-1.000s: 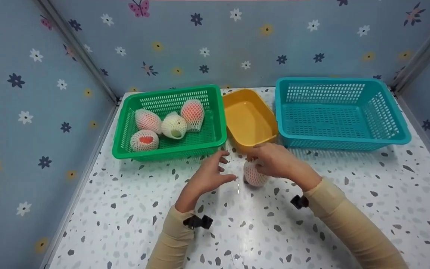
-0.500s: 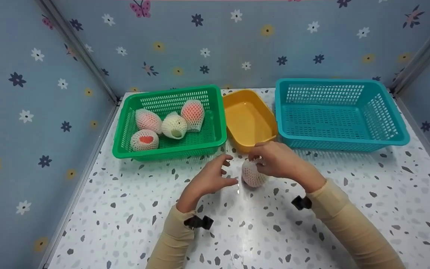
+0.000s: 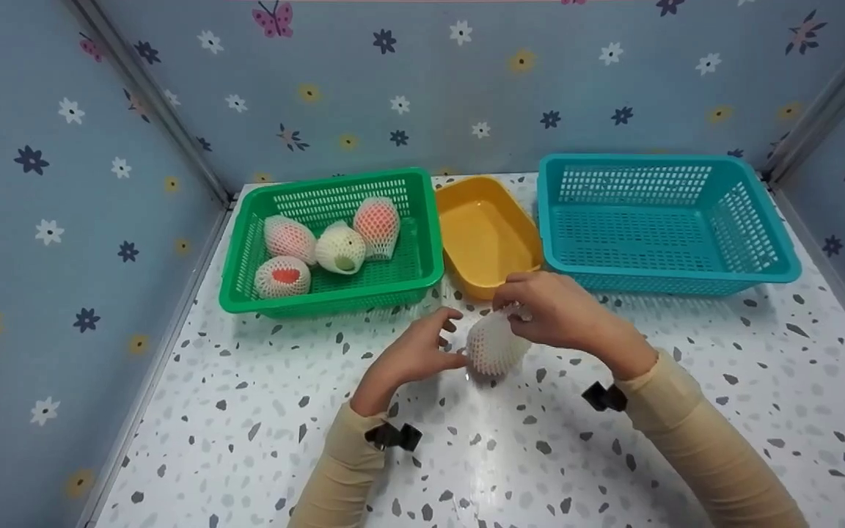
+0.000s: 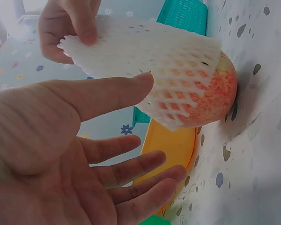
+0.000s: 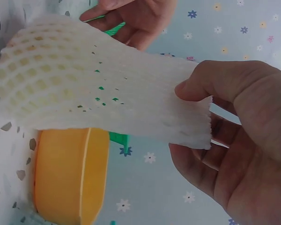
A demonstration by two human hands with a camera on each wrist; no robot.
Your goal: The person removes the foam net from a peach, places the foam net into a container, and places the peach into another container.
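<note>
R hand point(image 3: 556, 312) pinched the loose end of a white foam net point(image 4: 126, 47) btwn thumb & fingers. L hand point(image 3: 414, 348) was apart from it, fingers spread, thumb by the net; contact unclear. Fruit point(image 4: 222, 91) sat in the net's other end, btwn the hands, low at the table point(image 3: 466, 462), near side of yellow tray point(image 3: 488, 238). L palm faced right; R hand reached in from the right.

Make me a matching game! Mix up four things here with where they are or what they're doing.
1. Green rectangular plastic basket
2. Shallow yellow plastic tray
3. Turquoise rectangular plastic basket
4. Person's right hand

A. Rightmost of three containers
B. Contains four round, foam-netted fruits
C. Pinches a white foam net
D. Sits between two baskets

Pairs: 1-B, 2-D, 3-A, 4-C
</note>
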